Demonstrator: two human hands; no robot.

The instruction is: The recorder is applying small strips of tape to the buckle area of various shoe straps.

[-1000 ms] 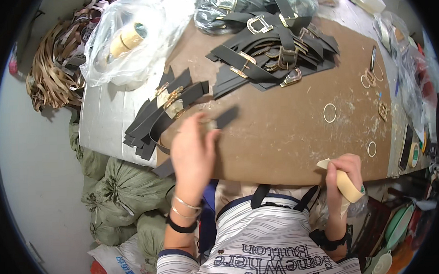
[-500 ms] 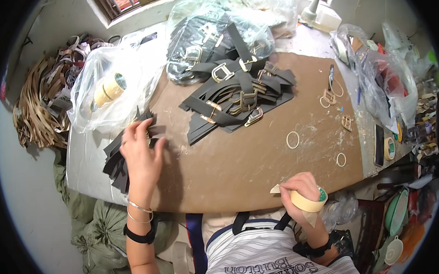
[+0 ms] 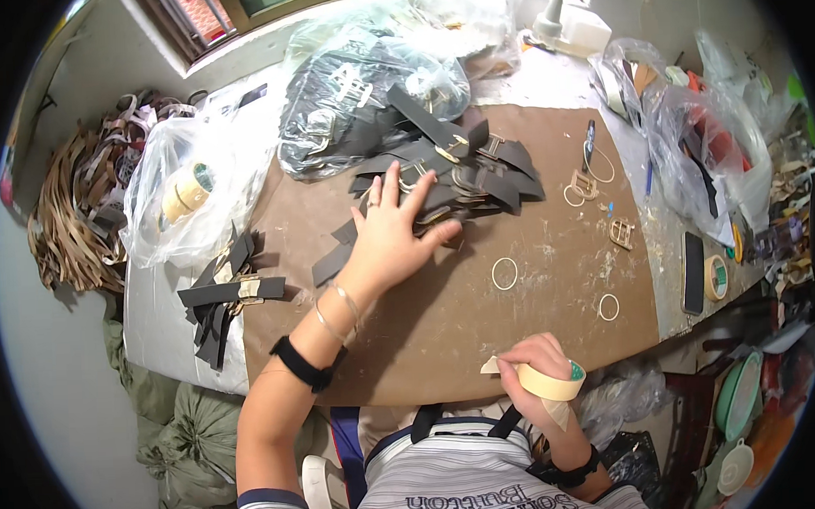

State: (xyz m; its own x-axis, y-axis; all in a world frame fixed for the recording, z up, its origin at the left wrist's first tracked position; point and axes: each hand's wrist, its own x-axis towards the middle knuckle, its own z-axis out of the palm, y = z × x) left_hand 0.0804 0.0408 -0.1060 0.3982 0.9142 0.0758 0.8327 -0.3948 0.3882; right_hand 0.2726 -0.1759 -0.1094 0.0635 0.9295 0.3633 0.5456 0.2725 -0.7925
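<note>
The left hand (image 3: pixel 393 237) lies flat and released, fingers spread, on the heap of black leather straps with brass buckles (image 3: pixel 450 177) in the middle of the brown board surface (image 3: pixel 446 316). To lift one cleanly, pinch a single strap's free end. The right hand (image 3: pixel 533 376) grasps a roll of cream masking tape (image 3: pixel 551 382); its tab seems peeled, though that is unclear. Half a second ago the left hand rested on the bundled straps (image 3: pixel 225 292) at the left edge.

Single head-worn fisheye view, looking steeply down, close over brown worktable (image 3: pixel 481 315); edges bending toward rim
</note>
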